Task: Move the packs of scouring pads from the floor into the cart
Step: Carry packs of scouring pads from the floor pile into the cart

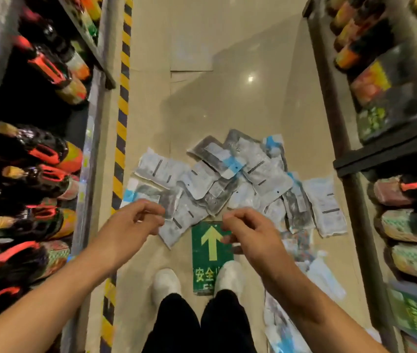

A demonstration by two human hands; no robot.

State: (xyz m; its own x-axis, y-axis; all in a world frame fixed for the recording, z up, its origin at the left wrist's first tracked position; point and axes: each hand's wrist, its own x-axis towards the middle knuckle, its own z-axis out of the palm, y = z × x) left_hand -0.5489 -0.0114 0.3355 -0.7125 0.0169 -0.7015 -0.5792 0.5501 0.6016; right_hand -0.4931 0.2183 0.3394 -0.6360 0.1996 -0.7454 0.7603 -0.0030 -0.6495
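Several packs of scouring pads point(230, 179), grey pads in white and blue wrappers, lie in a loose heap on the aisle floor ahead of my feet. More packs point(324, 276) lie along the floor at my right. My left hand point(136, 220) hovers over the near left edge of the heap, fingers loosely curled, holding nothing. My right hand point(250, 230) hovers over the near middle of the heap, fingers also loosely curled and empty. No cart is in view.
Shelves of bottles point(37, 174) line the left side, behind yellow-black hazard tape point(122, 128) on the floor. Shelves of packaged goods point(393, 123) line the right. A green arrow sign point(211, 253) is stuck to the floor between my white shoes point(165, 284).
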